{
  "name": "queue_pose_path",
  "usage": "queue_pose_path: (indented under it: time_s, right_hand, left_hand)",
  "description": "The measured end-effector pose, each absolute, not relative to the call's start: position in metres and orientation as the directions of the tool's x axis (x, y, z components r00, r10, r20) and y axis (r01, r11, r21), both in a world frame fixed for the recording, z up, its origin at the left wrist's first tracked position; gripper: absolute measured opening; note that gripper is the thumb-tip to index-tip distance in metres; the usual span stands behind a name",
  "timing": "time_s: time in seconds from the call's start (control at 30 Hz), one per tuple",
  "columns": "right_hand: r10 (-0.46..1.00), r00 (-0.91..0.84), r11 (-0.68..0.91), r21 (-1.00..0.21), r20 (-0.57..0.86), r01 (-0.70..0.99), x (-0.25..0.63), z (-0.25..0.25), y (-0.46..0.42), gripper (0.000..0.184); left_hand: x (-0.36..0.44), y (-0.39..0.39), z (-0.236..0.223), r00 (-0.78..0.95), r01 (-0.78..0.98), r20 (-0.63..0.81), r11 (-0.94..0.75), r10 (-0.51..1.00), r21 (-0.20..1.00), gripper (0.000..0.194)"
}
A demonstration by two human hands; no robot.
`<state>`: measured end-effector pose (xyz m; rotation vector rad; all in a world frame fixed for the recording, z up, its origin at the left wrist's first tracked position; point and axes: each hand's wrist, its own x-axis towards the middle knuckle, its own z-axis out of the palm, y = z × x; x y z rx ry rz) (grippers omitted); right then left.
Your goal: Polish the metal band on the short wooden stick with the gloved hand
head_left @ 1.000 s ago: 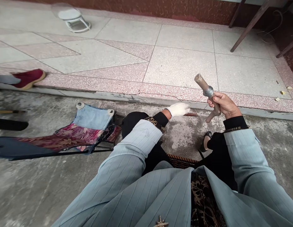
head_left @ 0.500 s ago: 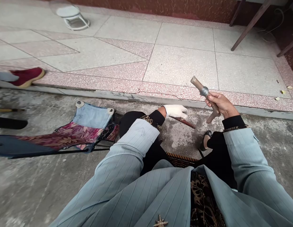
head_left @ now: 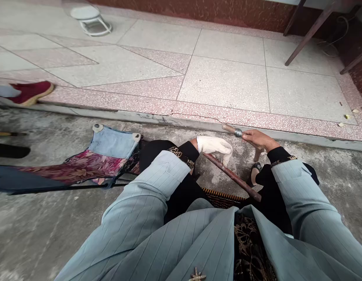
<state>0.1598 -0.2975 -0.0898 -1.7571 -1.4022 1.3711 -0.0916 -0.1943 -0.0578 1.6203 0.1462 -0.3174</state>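
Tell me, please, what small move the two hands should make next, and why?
Probably bring the two pieces together: the gloved left hand grips the long rusty metal rod near its upper end, while the bare right hand holds the short wooden handle with a wire-wrapped band low and close beside it, the two apart.
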Motion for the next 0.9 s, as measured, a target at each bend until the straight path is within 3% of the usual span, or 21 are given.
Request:
queue_pose_path:
  time_s: [0.1,0.27,0.4,0.5,0.6,0.73,0.9]
  right_hand:
    - [0.884,-0.002,-0.369,-0.702,-0.467,0.609,0.160,-0.093,-0.295,0.031]
    - [0.840,0.061,-0.405,-0.549,-0.539,0.731,0.162,-0.094,-0.294,0.029]
    - [0.818,0.010,-0.466,-0.652,-0.576,0.598,0.162,-0.088,-0.300,0.047]
    - [0.691,-0.287,-0.516,-0.731,-0.663,0.446,0.156,-0.082,-0.307,0.058]
    - [0.582,-0.501,-0.488,-0.768,-0.641,0.415,0.146,-0.075,-0.310,0.061]
    - [0.658,-0.495,-0.322,-0.807,-0.567,0.495,0.135,-0.070,-0.309,0.050]
    - [0.673,-0.486,-0.329,-0.814,-0.558,0.479,0.129,-0.069,-0.307,0.044]
  left_hand:
    - [-0.087,-0.196,-0.076,0.969,0.245,-0.245,-0.003,0.028,0.970,0.027]
    - [-0.080,-0.193,-0.101,0.954,0.265,-0.276,0.106,0.113,0.958,0.024]
    - [-0.076,-0.195,-0.107,0.939,0.264,-0.309,0.260,0.151,0.929,0.024]
    - [-0.073,-0.198,-0.107,0.941,0.281,-0.329,0.355,0.082,0.891,0.031]
    - [-0.070,-0.199,-0.107,0.949,0.253,-0.308,0.440,0.058,0.862,0.039]
    - [-0.066,-0.194,-0.110,0.950,0.173,-0.288,0.560,0.124,0.811,0.034]
    - [-0.062,-0.191,-0.107,0.927,0.083,-0.271,0.563,0.258,0.822,0.029]
